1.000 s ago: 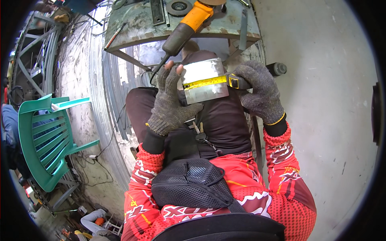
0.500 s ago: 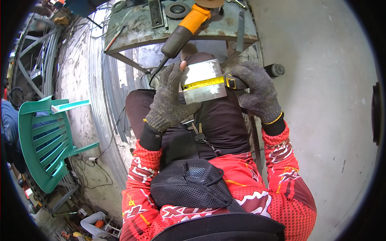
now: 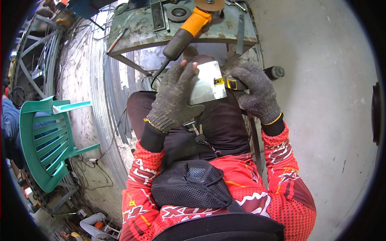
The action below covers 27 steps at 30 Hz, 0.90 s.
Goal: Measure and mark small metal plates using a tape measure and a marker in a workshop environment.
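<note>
A shiny square metal plate (image 3: 204, 87) rests on my raised thigh. Grey-gloved, my left hand (image 3: 171, 100) is closed on the plate's left edge, its thumb along the bottom and bare fingertips showing at the top. My right hand (image 3: 258, 92), also gloved, is wrapped round a black and yellow tape measure (image 3: 232, 83) just right of the plate. A short end of yellow blade (image 3: 219, 81) sticks out over the plate's right edge.
Ahead stands a metal worktable (image 3: 138, 32) carrying an orange angle grinder (image 3: 195, 24), a grinding disc (image 3: 178, 13), a flat bar (image 3: 240, 34) and a pen (image 3: 117, 40). To the left are a green plastic chair (image 3: 46, 144), long metal strips (image 3: 106, 100) and cables (image 3: 100, 172).
The tape blade, stretched across the plate before, has drawn back into its case. My left hand has shifted right, further over the plate, which has tilted slightly.
</note>
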### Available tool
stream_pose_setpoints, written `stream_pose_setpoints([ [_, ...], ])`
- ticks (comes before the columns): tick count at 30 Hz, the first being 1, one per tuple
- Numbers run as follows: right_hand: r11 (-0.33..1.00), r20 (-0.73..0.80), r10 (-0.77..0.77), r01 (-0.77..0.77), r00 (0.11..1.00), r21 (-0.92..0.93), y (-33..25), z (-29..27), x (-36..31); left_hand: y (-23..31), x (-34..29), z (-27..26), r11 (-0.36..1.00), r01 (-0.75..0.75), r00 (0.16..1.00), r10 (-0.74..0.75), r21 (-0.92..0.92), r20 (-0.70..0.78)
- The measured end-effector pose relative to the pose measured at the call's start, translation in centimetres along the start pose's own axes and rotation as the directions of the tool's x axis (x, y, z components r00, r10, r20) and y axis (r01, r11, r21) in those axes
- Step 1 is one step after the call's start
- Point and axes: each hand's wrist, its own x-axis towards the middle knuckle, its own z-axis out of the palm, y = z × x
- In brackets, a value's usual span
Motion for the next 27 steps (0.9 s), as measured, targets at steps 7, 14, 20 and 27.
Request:
stream_pose_setpoints([
  [7, 0.998, 0.026, 0.037, -0.039, 0.999, 0.044, -0.6, -0.6, 0.2, 2.6, 3.0, 0.2, 0.969, -0.066, 0.983, 0.023, 0.237, 0.181],
  [14, 0.981, -0.023, 0.11, -0.105, 0.994, 0.161, -1.5, -0.7, -0.3, 4.3, 5.3, 0.2, 0.962, -0.051, 0.943, -0.042, 0.27, 0.329],
  [20, 0.98, -0.059, 0.14, -0.13, 0.988, 0.15, -0.4, -1.1, -1.8, 5.3, 4.7, 0.3, 0.95, -0.114, 0.941, 0.009, 0.29, 0.339],
  [27, 0.967, -0.063, 0.225, -0.215, 0.972, 0.137, 1.3, -1.6, -3.6, 5.3, 4.7, 0.4, 0.927, -0.168, 0.943, 0.052, 0.337, 0.328],
])
